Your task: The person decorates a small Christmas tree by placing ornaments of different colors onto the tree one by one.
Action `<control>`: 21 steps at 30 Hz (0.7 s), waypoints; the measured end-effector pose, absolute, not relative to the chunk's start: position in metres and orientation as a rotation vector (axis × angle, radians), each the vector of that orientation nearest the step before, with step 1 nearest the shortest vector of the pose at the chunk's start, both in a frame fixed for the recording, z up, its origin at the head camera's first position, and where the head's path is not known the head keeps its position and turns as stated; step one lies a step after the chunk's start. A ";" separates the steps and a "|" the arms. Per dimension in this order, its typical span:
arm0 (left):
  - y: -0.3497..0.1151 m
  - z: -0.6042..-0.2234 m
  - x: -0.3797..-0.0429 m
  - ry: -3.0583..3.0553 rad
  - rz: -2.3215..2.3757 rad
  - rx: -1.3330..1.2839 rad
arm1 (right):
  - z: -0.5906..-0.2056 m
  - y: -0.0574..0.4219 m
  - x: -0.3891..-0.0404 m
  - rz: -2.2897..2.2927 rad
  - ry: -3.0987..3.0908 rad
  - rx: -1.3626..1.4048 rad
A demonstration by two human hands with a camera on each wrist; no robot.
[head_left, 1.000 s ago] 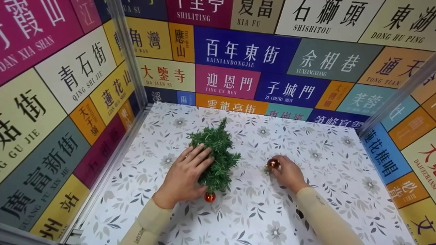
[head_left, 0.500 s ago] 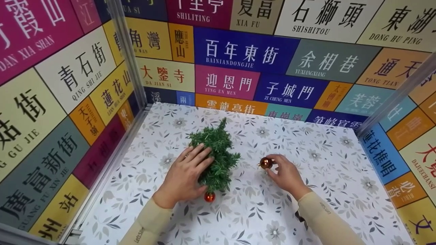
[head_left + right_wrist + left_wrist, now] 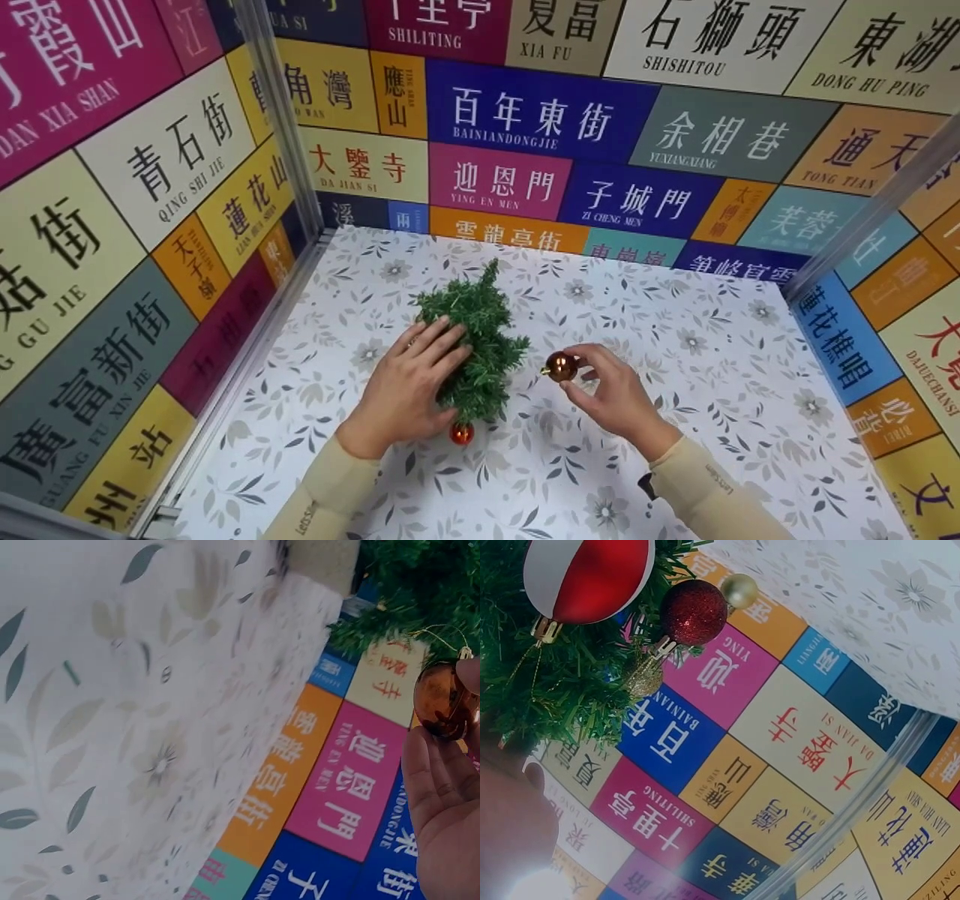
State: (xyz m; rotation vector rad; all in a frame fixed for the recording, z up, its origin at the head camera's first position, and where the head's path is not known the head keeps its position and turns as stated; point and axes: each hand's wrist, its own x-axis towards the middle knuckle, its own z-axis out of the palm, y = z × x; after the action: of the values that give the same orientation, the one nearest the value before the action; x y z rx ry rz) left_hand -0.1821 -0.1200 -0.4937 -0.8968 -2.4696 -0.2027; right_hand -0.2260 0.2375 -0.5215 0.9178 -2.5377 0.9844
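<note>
A small artificial Christmas tree [image 3: 484, 352] stands on the table in the head view. My left hand [image 3: 405, 382] rests on its left side, fingers extended over the branches. One orange-red bauble [image 3: 462, 433] hangs at the tree's near side. To the right of the tree, my right hand [image 3: 615, 394] pinches a shiny copper-brown bauble [image 3: 561, 367] between thumb and fingers, apart from the branches. Its gold cap and loop point toward the tree. In the left wrist view a red-and-white bauble [image 3: 592, 577], a glittery dark red bauble [image 3: 694, 613] and a small gold bauble [image 3: 739, 592] hang among the branches.
A white flower-patterned cover [image 3: 720, 337] lies over the table. Panels printed with Chinese place names [image 3: 540, 112] enclose it at the back and sides, with metal posts [image 3: 281, 112] at the corners. A small dark object [image 3: 646, 486] shows beside the right sleeve.
My right hand has moved left toward the tree with the copper-brown bauble in its pinch. The left hand and tree have stayed in place.
</note>
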 end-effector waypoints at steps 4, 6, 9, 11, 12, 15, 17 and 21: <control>-0.120 -0.494 -0.182 -2.466 -0.205 -0.898 | -0.516 0.228 -0.219 1.011 -2.523 0.943; -0.120 -0.494 -0.182 -2.462 -0.206 -0.901 | -0.515 0.224 -0.217 1.035 -2.500 0.963; -0.120 -0.494 -0.182 -2.455 -0.203 -0.902 | -0.512 0.218 -0.214 1.076 -2.471 0.988; -0.120 -0.494 -0.182 -2.453 -0.201 -0.903 | -0.511 0.214 -0.212 1.095 -2.455 1.006; -0.120 -0.494 -0.182 -2.453 -0.201 -0.902 | -0.510 0.213 -0.211 1.106 -2.454 1.010; -0.120 -0.494 -0.182 -2.451 -0.206 -0.901 | -0.509 0.208 -0.209 1.132 -2.430 1.039; -0.120 -0.494 -0.182 -2.451 -0.212 -0.901 | -0.508 0.205 -0.208 1.150 -2.422 1.053; -0.119 -0.493 -0.183 -2.457 -0.222 -0.901 | -0.508 0.201 -0.205 1.192 -2.409 1.068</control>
State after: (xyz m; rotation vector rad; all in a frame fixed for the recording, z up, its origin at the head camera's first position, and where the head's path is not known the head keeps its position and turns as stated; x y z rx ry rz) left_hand -0.1828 -0.1194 -0.4931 -0.9006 -2.4569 -0.2216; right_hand -0.2050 0.2005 -0.5085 1.0684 -2.4091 1.1919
